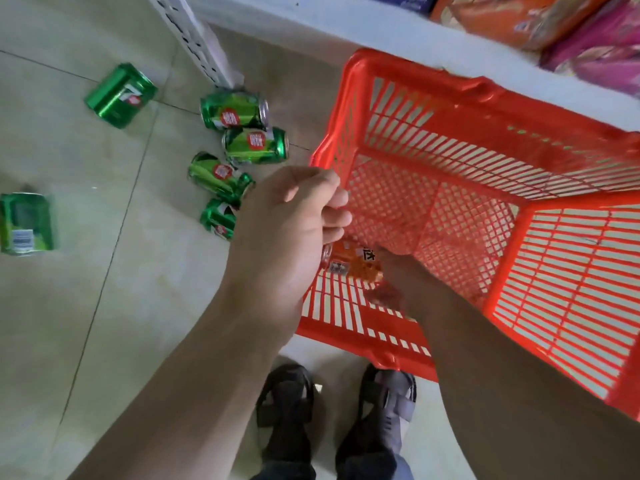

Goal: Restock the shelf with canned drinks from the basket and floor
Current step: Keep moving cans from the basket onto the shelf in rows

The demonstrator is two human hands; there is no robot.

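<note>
The left hand [287, 230] has its grip curled narrow over the near-left rim of the red slatted plastic basket [540, 237], which is tilted against the white metal shelf [346, 26], while the right hand [398, 285] reaches inside with its grip on an orange drink can [349, 259] lying at the basket's lower left corner; how firmly the fingers close on it cannot be told. On the pale tiled floor [104, 306] to the left lie four green cans [239, 147] clustered near the basket corner, a green 7-Up can [121, 95] farther off, and another green can [26, 223] well apart at the left edge.
</note>
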